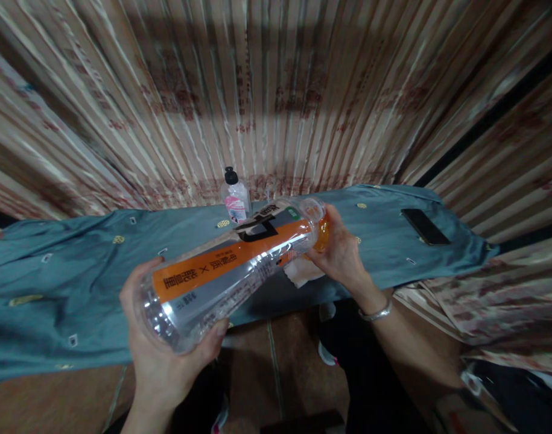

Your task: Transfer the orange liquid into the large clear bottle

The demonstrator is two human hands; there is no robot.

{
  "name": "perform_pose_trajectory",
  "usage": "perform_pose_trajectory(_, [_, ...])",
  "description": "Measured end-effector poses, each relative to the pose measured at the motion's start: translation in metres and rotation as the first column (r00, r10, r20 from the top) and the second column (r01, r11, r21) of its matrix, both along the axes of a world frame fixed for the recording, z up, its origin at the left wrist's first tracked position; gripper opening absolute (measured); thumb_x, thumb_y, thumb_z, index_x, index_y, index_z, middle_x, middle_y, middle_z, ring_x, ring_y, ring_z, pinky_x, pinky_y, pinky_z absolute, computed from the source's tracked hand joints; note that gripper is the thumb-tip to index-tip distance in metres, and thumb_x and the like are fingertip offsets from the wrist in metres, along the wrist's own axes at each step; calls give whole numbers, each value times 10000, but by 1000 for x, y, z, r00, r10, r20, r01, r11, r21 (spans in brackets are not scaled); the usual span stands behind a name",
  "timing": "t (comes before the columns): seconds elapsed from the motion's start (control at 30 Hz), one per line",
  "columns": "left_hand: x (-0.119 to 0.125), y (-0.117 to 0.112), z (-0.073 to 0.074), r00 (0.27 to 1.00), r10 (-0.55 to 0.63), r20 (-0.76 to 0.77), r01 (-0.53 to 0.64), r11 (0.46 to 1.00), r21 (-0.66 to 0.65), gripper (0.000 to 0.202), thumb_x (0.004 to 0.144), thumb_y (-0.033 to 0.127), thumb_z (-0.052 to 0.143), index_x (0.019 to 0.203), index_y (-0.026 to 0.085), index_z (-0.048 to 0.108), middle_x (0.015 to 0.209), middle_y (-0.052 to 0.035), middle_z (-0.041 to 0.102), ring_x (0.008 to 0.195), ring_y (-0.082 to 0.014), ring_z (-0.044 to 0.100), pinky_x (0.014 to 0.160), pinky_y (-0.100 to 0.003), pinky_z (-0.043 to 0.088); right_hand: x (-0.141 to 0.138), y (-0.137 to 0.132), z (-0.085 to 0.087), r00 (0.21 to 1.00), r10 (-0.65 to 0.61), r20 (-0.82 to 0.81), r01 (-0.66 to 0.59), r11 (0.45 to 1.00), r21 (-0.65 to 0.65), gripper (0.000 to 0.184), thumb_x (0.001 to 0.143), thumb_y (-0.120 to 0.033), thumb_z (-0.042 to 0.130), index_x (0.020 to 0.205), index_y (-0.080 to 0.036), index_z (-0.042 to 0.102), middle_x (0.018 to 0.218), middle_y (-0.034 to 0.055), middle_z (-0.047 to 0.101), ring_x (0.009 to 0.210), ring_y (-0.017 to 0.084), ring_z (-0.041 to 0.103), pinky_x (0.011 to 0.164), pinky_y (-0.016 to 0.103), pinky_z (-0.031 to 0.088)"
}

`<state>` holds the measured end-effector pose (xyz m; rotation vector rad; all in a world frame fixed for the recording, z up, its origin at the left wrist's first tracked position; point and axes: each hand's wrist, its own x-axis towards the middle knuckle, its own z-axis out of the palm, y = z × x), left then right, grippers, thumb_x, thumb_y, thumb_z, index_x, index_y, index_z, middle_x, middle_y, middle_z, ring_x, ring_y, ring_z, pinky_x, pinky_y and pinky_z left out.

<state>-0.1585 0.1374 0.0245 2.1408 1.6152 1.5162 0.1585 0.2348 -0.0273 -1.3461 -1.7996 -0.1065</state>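
A large clear plastic bottle (230, 259) with an orange and grey label lies tilted between my hands, above the cloth-covered surface. Its near end rests in my left hand (160, 355), whose fingers and thumb wrap round it. At the far end, my right hand (339, 247) is closed around an orange part (322, 232); whether this is the bottle's cap or a separate thing I cannot tell. Below the bottle, close to my right hand, a crumpled white tissue or cloth (303, 272) is partly hidden. Behind the bottle stands a small clear bottle (236, 202) with a black top and pink label.
A teal patterned cloth (90, 259) covers the long narrow surface. On its right side lies a black phone (425, 226). Pleated curtains (266, 90) hang right behind it. My legs (370, 374) and a tiled floor (289, 355) show below the front edge.
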Motion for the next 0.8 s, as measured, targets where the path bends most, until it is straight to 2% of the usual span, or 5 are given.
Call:
perform_pose_trajectory(0.1, [1,1,0,1000,6,-2,-6,1000,-3,964,691,457,815,1554,329,408,1318,-144,538,1049,-391,679,808,-554,644,1,0,-1,1000,2,0,-2,1000,-5,882,846,-514,715,1563,-202,306,1408,188,652,1200,331,702,981,497,611])
perform_pose_trajectory(0.23, [0,1,-1,1000,-11,0,11,1000,11,971,688,447,826,1558,319,413,1280,-137,555,1023,-368,683,787,-522,648,2,1,-2,1000,6,20,-6,1000,4,892,859,-520,706,1576,-191,288,1406,190,653,1234,336,686,991,499,609])
perform_pose_trajectory(0.5, [-1,1,-1,1000,4,2,-4,1000,13,964,676,452,828,1545,323,431,1315,-140,550,1049,-382,680,818,-545,642,0,-1,1,1000,-5,19,5,1000,0,869,867,-520,697,1572,-201,301,1410,182,649,1221,331,688,988,485,610])
perform_pose_trajectory(0.67, [0,2,-1,1000,2,25,-3,999,32,984,622,458,862,1516,332,470,1300,-128,572,1037,-384,682,808,-545,644,-1,-1,2,1000,-1,4,1,1000,-27,872,848,-499,714,1566,-213,310,1424,165,642,1216,323,688,1000,486,604])
perform_pose_trajectory(0.8, [-1,1,-1,1000,4,18,-4,1000,16,966,660,439,846,1533,322,450,1322,-141,566,1065,-386,683,823,-544,644,1,-1,1,1000,-1,18,1,1000,-9,869,861,-511,704,1570,-215,298,1410,167,656,1157,314,716,966,473,617])
